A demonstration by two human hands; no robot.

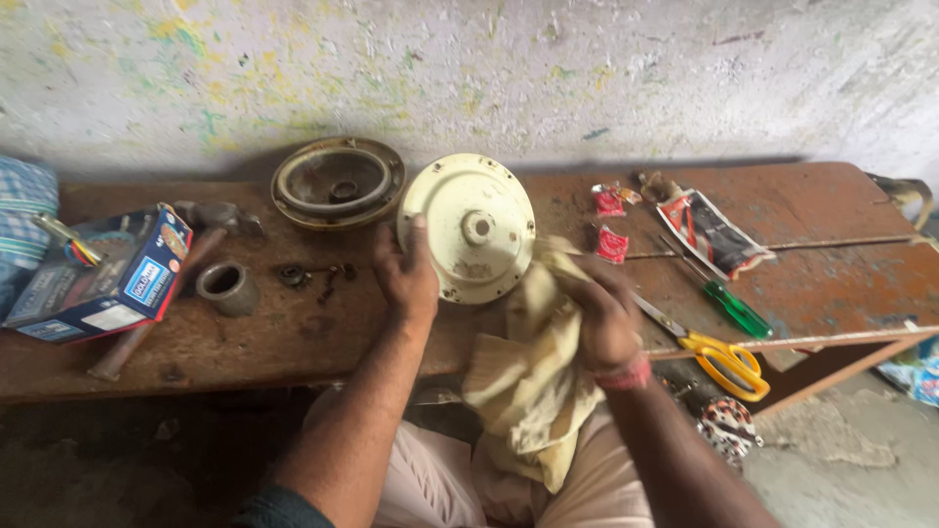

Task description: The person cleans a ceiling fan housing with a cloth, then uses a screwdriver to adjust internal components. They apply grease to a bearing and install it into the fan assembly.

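Person seated at a low, worn reddish-brown wooden bench (pixel 841 284); view looks down over both forearms.

Left hand (pixel 406 274) grips the round cream-painted metal cover plate (pixel 469 227) by its left rim, thumb on the face, fingers behind. The plate is held upright on edge at the bench's near side, face turned toward the person, so the whole face is reachable.

Right hand (pixel 604 311) is closed around a bunched pale yellow cloth (pixel 528 376), pressing it against the plate's right edge; the loose end hangs down over the lap. Grip looks firm, as for rubbing.

Behind the plate, flat on the bench against the wall, lies a second round metal housing, dirty brown with a dish-shaped hollow (pixel 337 181), set out of the way. A short grey metal ring (pixel 227 286) and some small dark fittings (pixel 313 277) sit left of the left hand. A blue cardboard box (pixel 108 274) stands farther left. To the right, within reach: yellow-handled scissors (pixel 719 357), a green-handled screwdriver (pixel 734 308), red torn sachets (pixel 611 223).
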